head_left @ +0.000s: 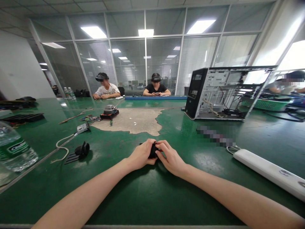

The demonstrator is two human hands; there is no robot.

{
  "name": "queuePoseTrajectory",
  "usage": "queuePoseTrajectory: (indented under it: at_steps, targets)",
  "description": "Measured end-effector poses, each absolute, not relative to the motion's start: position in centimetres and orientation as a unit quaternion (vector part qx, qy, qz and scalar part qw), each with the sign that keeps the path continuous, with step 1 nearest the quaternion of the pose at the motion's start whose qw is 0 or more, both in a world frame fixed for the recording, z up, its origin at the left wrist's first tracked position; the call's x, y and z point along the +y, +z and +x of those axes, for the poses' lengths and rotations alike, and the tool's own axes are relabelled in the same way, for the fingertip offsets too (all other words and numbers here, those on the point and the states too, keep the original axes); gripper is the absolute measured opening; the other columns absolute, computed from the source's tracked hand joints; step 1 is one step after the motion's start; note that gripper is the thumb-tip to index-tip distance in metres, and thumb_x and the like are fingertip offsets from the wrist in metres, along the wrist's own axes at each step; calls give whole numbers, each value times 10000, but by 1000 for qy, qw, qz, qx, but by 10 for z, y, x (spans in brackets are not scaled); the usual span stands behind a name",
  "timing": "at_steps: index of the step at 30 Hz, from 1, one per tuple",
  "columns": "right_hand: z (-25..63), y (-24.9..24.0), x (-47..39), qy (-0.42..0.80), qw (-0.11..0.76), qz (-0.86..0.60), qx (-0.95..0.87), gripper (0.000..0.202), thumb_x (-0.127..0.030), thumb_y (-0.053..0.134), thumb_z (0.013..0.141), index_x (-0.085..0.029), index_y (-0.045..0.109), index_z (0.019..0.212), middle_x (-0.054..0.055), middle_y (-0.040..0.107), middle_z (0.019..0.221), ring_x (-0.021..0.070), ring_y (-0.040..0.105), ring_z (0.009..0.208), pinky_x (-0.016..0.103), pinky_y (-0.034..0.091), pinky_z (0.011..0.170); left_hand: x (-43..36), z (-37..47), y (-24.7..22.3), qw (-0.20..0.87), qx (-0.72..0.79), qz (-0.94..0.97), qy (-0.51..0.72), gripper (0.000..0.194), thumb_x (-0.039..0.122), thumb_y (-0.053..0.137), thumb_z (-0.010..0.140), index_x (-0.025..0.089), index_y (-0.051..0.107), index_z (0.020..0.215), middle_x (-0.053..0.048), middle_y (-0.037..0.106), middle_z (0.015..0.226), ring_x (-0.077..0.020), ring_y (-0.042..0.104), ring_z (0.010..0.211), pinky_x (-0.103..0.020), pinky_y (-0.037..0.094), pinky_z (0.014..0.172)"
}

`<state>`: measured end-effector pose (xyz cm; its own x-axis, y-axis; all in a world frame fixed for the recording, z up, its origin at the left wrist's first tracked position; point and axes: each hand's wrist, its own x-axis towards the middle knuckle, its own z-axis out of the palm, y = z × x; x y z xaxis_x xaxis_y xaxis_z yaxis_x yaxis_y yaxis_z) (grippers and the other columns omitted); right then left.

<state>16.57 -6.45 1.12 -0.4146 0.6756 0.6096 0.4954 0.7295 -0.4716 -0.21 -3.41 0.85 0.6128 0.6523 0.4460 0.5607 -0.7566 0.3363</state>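
Note:
Both of my hands meet at the middle of the green table. My left hand and my right hand are closed around one small black object, held just above the table top. Most of that object is hidden by my fingers, so its shape is unclear. Both forearms stretch in from the near edge.
An open computer case stands at the back right. A white power strip lies at the right. At the left are a water bottle, a black part and a cabled connector. A fan assembly sits farther back. Two people sit at the far side.

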Motion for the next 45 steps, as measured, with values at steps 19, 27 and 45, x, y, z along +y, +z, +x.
queuePoseTrajectory:
  at_steps: [19,27,45]
  targets:
    - [166,6,-60,149,430,-345,-821,201,-166,445,800,-217,431,994,65,457,1023,174,511,933,360,488,808,-32,-3,8,70,344,895,274,582,231,581,634,204,284,1133,-64,467,1031,-221,529,863,-346,444,720]
    - [167,4,-57,199,414,-345,-818,241,-178,447,803,-222,424,1038,59,463,997,168,525,916,342,510,777,-34,-2,10,94,338,895,275,578,219,571,635,221,290,1140,-63,455,1069,-220,517,912,-353,431,759]
    - [166,8,-63,137,419,-360,-822,247,-175,463,792,-222,450,1035,82,458,1069,195,514,949,387,472,820,-34,-3,12,102,341,892,278,597,210,587,615,217,294,1135,-61,460,1064,-222,523,910,-351,429,768]
